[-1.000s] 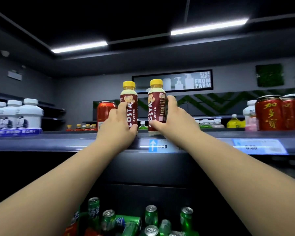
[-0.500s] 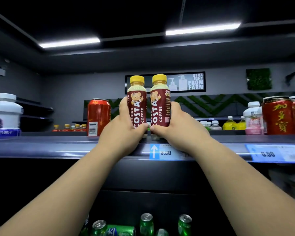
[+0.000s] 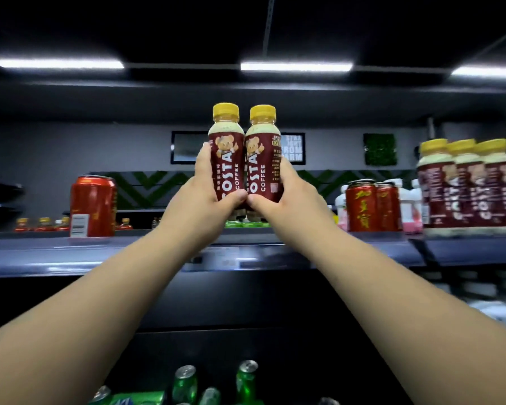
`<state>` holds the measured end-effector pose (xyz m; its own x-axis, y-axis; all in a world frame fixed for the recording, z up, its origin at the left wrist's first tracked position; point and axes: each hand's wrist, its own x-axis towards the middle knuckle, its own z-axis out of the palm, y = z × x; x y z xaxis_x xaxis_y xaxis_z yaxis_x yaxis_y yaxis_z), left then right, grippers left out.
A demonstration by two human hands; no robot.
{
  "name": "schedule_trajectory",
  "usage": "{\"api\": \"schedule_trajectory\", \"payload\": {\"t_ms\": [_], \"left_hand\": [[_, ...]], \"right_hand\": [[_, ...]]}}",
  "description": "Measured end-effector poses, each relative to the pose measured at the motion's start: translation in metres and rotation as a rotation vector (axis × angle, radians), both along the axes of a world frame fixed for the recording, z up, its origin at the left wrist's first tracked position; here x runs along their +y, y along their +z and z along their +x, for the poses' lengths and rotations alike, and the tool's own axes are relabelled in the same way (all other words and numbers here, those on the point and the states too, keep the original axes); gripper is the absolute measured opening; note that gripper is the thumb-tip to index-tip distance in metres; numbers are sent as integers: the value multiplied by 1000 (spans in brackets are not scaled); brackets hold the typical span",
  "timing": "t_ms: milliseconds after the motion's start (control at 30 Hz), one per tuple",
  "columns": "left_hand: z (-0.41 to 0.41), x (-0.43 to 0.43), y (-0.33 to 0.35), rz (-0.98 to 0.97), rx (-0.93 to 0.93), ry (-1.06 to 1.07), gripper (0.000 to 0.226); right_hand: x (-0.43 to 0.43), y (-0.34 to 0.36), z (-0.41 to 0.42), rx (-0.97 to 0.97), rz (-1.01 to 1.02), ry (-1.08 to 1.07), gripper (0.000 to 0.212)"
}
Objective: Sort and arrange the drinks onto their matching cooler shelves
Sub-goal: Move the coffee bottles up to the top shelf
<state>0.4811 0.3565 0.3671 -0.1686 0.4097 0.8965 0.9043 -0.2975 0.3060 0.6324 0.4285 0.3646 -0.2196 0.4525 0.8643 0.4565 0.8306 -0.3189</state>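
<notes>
Two Costa Coffee bottles with yellow caps and dark red labels are held side by side, lifted above the dark shelf [image 3: 70, 252]. My left hand [image 3: 205, 200] grips the left bottle [image 3: 227, 150]. My right hand [image 3: 287, 197] grips the right bottle [image 3: 263, 153]. Both bottles stand upright and touch each other, clear of the shelf surface. A row of matching Costa bottles [image 3: 468, 185] stands on the shelf at the far right.
A red can [image 3: 92, 206] stands on the shelf to the left. Red herbal-tea cans [image 3: 371, 206] and pink-white bottles [image 3: 411, 209] stand to the right. Green cans [image 3: 184, 382] lie on the lower level. Small bottles line a far shelf.
Both hands have raised the two bottles off the shelf and pressed them together. The view has swung right, bringing a row of Costa bottles into sight.
</notes>
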Motion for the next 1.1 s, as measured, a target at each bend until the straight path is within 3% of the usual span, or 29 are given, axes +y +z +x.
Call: {"api": "schedule_trajectory", "payload": {"t_ms": [467,667,933,1100], "left_hand": [[180,81,-4,4,98,-210,94],[204,110,-8,-11,68,-218,98],[203,123,-17,-26,45,-132,105],[202,123,-20,-68,92,-56,104]], "right_hand": [[57,-7,191,71,-62,-153,82],[79,-7,212,62,-63,-170,65],[94,-19,207,10,-23,-237,86],[97,-23,205,-39,-37,-292,75]]}}
